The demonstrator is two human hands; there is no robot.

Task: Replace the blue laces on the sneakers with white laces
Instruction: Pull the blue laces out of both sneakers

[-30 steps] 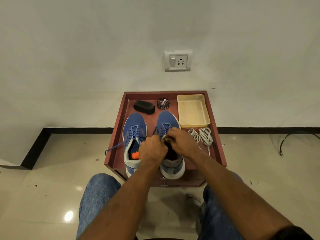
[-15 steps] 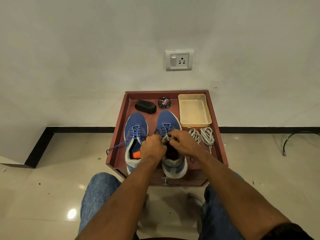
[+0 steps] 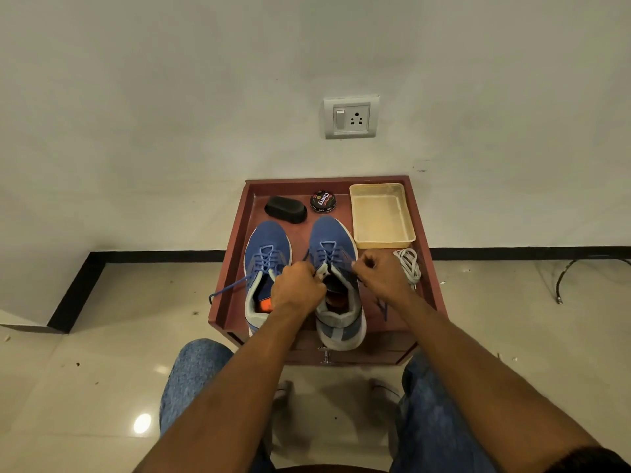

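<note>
Two blue sneakers stand side by side on a small red-brown table [image 3: 235, 233]. The left sneaker [image 3: 264, 247] keeps its blue lace, one loose end [image 3: 228, 288] trailing over the table's left edge. My left hand [image 3: 297, 288] and my right hand [image 3: 379, 274] are at the top eyelets of the right sneaker [image 3: 333, 240], each pinching a part of its blue lace [image 3: 327, 256]. The hands are spread apart across the tongue. A bundle of white laces [image 3: 409, 264] lies on the table just right of my right hand.
At the back of the table sit a black shoe brush [image 3: 286, 209], a round tin of polish [image 3: 322, 201] and a shallow yellow tray [image 3: 382, 216]. A wall socket [image 3: 351, 117] is above. My knees in jeans are below the table's front edge.
My hands have moved apart across the right sneaker's top, the right hand sliding right towards the white laces. The camera view shifted slightly.
</note>
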